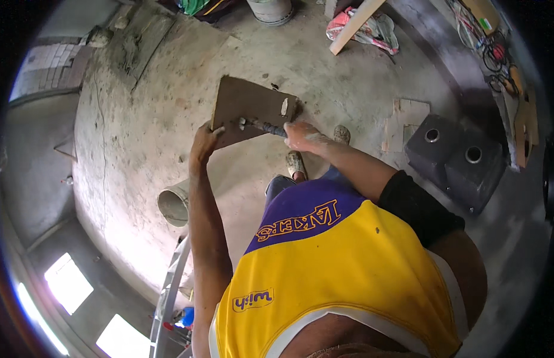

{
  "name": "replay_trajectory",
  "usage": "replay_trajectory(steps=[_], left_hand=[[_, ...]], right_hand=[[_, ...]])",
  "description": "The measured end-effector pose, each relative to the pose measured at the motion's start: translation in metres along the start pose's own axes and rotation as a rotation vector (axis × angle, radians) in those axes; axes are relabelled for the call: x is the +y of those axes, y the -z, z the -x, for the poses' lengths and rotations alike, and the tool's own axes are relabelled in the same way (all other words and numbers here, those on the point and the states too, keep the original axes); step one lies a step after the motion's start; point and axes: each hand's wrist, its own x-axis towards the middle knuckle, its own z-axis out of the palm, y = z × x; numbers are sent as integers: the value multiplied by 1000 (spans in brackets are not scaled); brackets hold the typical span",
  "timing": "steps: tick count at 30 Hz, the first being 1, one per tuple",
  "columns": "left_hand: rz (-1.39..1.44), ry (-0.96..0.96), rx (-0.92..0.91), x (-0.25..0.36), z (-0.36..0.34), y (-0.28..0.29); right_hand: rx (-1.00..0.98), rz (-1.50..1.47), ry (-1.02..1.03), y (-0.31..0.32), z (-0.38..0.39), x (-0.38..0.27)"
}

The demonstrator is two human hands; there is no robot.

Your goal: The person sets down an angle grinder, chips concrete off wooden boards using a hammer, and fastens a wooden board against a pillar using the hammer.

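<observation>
A dark brown flat panel [244, 101] with straight edges is tilted in front of me, above the concrete floor. My left hand [205, 142] is closed on its lower left corner, the thumb over the face. In my right hand [304, 136] is the dark handle of a hammer [266, 126]. Its small shiny metal head lies over the panel's lower part; whether it touches the surface I cannot tell. A pale patch [285, 106] shows near the panel's right edge. My shoes [295, 162] are on the floor just below the panel.
On the right, a dark double-bowl sink [456, 156] lies upside down beside flattened cardboard [402, 122]. A wide pipe [173, 206] and a metal ladder [169, 292] are at the left. At the far side are a bucket [271, 11], a plank [357, 25] and a crumpled bag [379, 34].
</observation>
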Motion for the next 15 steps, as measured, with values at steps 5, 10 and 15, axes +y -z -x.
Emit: replay_trajectory(steps=[5, 10, 15], left_hand=[[-521, 111, 450, 9, -19, -18], [-457, -16, 621, -5, -33, -33], [-460, -100, 678, -6, -41, -33]], right_hand=[[59, 20, 57, -14, -1, -7], [113, -5, 87, -27, -10, 9], [19, -27, 69, -10, -12, 6]])
